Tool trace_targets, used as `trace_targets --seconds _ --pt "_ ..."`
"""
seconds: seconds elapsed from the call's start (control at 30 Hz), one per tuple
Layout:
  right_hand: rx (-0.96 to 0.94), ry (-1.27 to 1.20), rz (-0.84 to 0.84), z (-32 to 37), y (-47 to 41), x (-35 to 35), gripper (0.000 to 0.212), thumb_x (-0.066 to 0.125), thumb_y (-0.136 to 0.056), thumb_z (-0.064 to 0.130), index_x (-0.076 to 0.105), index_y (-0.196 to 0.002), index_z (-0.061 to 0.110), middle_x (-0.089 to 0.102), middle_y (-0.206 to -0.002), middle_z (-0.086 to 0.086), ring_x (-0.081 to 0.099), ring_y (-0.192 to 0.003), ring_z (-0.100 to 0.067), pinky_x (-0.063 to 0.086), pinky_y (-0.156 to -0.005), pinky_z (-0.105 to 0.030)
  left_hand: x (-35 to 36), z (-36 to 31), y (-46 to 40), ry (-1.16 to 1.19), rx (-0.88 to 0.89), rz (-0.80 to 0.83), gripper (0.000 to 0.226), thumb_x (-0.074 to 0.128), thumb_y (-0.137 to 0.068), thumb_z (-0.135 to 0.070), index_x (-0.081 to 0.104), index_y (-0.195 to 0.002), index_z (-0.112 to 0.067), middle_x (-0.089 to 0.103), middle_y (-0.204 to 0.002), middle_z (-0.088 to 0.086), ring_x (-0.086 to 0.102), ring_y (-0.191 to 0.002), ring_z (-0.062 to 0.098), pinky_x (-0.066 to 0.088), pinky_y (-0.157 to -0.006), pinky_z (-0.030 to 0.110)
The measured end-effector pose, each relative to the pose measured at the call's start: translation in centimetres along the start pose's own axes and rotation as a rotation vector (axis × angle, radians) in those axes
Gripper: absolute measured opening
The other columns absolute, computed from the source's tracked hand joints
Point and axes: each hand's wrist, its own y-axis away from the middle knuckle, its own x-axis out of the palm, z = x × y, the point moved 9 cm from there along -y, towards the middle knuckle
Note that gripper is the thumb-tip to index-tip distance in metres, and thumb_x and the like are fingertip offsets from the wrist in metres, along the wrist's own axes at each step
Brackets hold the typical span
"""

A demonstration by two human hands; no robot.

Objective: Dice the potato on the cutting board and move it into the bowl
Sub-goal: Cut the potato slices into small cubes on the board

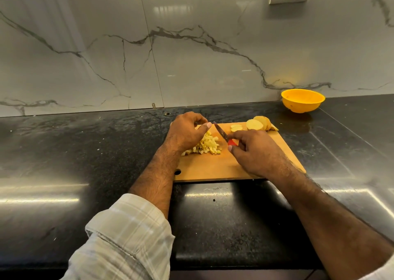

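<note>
Right hand grips knife; left hand curled beside diced potato, grip unclear. Best: fingertips tucked, even cuts.

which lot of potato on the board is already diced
The potato pile under the left hand; the potato slices at the board's far right corner are still uncut rounds.

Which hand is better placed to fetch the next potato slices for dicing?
Left, probably. The right hand holds the knife; the left hand holds nothing, resting by the diced pile. The slices lie at the board's far right, though.
</note>
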Motion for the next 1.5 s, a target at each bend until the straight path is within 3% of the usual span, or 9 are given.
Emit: trace_targets --seconds 0.13,0.3,0.43,0.6,0.7,0.87,1.1,1.3,1.5 --pt "-0.033 -0.037 -0.029 0.5 0.3 -0.3 0.044 0.064 -0.103 0.037 0.06 -0.146 0.028 0.053 -0.074 0.02 0.055 -0.07 -0.009 0.04 -0.06 -0.02 -0.4 -0.6 0.2 0.041 0.022 -0.043 0.053 0.065 -0.093 -0.067 0.073 -0.123 -0.024 0.072 -0.122 -0.007 0.064 -0.111 0.009 0.058 -0.09 0.037" --pt "-0.019 -0.077 -0.213 -0.3 0.4 -2.5 0.04 0.065 -0.101 0.037 0.064 -0.14 0.027 0.07 -0.084 0.008 0.062 -0.073 -0.012 0.056 -0.063 -0.031 -1.4 -0.4 0.3 0.035 0.02 -0.074 0.028 0.072 -0.095 -0.033 0.071 -0.121 -0.022 0.072 -0.12 -0.004 0.065 -0.111 0.012 0.059 -0.096 0.042" --pt "0.081 0.042 -0.304 -2.8 0.1 -4.0 0.041 0.064 -0.099 0.04 0.064 -0.137 0.025 0.073 -0.105 -0.002 0.065 -0.089 -0.018 0.063 -0.077 -0.041 -1.1 -1.1 0.3 0.011 0.041 -0.072 0.027 0.072 -0.095 -0.033 0.071 -0.12 -0.022 0.072 -0.12 -0.004 0.065 -0.109 0.012 0.059 -0.096 0.042" --pt "0.185 0.149 -0.271 -4.8 0.0 -4.4 0.035 0.063 -0.096 0.036 0.066 -0.127 0.021 0.071 -0.105 -0.007 0.062 -0.086 -0.022 0.058 -0.07 -0.037 3.2 -4.7 -1.2 -0.143 0.115 0.107 0.031 0.073 -0.093 -0.041 0.068 -0.122 -0.032 0.068 -0.124 -0.01 0.062 -0.111 0.009 0.052 -0.105 0.049" --pt "0.209 0.18 -0.263 -5.2 0.1 -4.7 0.035 0.059 -0.094 0.036 0.065 -0.125 0.021 0.067 -0.101 -0.008 0.06 -0.084 -0.023 0.057 -0.069 -0.038 6.2 -6.3 -2.4 -0.175 0.085 0.263 0.034 0.073 -0.095 -0.041 0.068 -0.126 -0.028 0.067 -0.126 -0.007 0.062 -0.11 0.012 0.056 -0.096 0.038" --pt "0.199 0.179 -0.258 -5.1 0.3 -4.8 0.036 0.057 -0.094 0.035 0.063 -0.126 0.02 0.065 -0.102 -0.01 0.061 -0.084 -0.026 0.059 -0.07 -0.039 8.5 -7.3 -4.4 -0.174 0.05 0.314 0.031 0.074 -0.095 -0.045 0.073 -0.115 -0.022 0.07 -0.11 -0.005 0.065 -0.098 0.012 0.059 -0.084 0.034" --pt "0.117 0.114 -0.259 -3.9 0.4 -4.6 0.034 0.058 -0.094 0.033 0.065 -0.126 0.022 0.069 -0.1 -0.007 0.057 -0.078 -0.02 0.052 -0.065 -0.034 4.9 -5.4 -5.6 0.033 -0.014 0.117 0.006 0.077 -0.095 -0.023 0.079 -0.097 -0.019 0.074 -0.09 -0.005 0.07 -0.088 0.013 0.062 -0.079 0.035" --pt "0.039 0.226 0.067 -1.4 0.6 -0.7 0.037 0.058 -0.091 0.038 0.064 -0.126 0.027 0.066 -0.119 -0.001 0.062 -0.105 -0.022 0.058 -0.087 -0.04 -0.7 -1.2 -4.3 0.162 -0.1 -0.17 0.008 0.074 -0.095 -0.02 0.069 -0.099 -0.025 0.072 -0.094 -0.002 0.071 -0.089 0.017 0.064 -0.077 0.041" --pt "0.14 0.25 0.036 -2.7 0.4 -1.4 0.036 0.061 -0.091 0.034 0.065 -0.125 0.022 0.066 -0.12 -0.004 0.061 -0.107 -0.022 0.055 -0.09 -0.038 2.9 -5.7 -2.1 0.169 0.059 0.233 0.012 0.066 -0.101 -0.011 0.072 -0.102 -0.021 0.072 -0.1 -0.002 0.069 -0.093 0.013 0.061 -0.081 0.033"
